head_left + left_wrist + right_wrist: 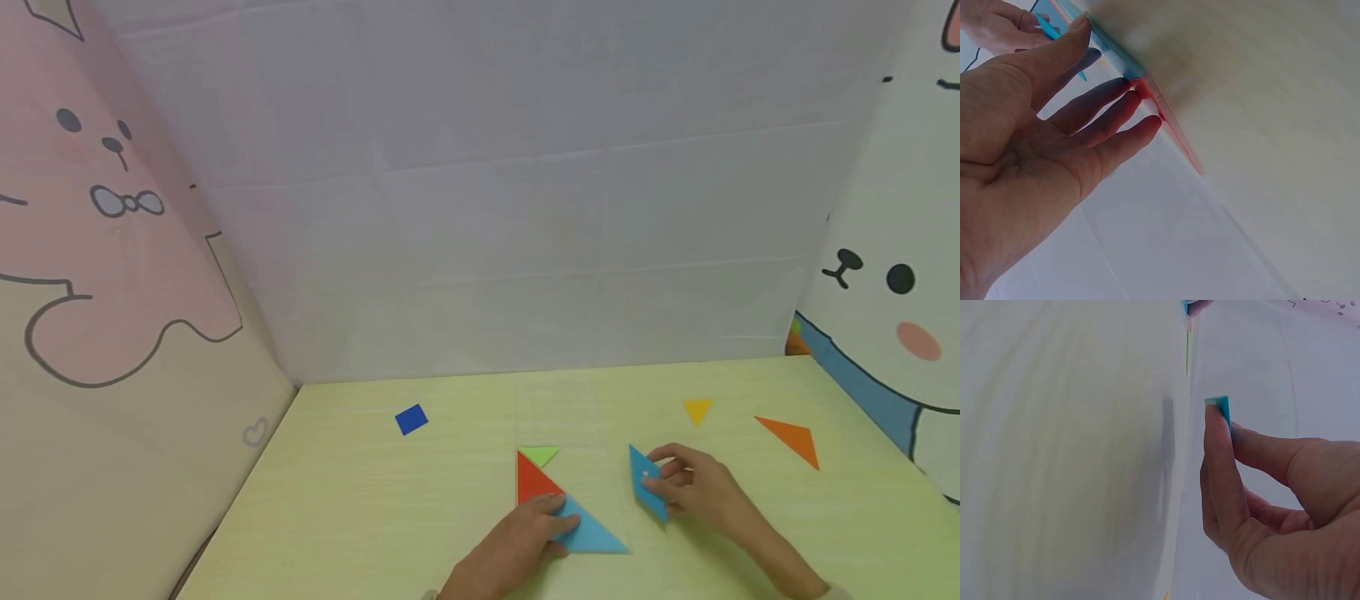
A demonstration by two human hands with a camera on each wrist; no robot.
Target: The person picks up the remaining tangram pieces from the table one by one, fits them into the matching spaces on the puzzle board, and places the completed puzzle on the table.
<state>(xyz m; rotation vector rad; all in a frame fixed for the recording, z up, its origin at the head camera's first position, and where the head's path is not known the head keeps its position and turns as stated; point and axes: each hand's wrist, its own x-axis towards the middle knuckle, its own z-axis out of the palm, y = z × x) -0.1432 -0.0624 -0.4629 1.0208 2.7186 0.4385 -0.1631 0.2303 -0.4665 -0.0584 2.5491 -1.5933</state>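
My right hand [701, 487] pinches a blue, parallelogram-like tangram piece [640, 462] between thumb and fingers. It is held tilted, with a small white dot on its face; the right wrist view shows its thin blue end [1222, 405] above the tabletop. My left hand [517, 537] rests its fingertips on a red triangle [531, 481] and a light blue triangle [592, 533], which lie edge to edge. Part of both is hidden under that hand. Just behind the red triangle lies a small green triangle [538, 455].
A dark blue square [412, 419] lies toward the back left of the pale yellow table [337, 500]. At the back right are a small yellow triangle [697, 411] and an orange triangle [795, 437]. A white sheet [525, 250] hangs behind, with cartoon-printed cloths on both sides.
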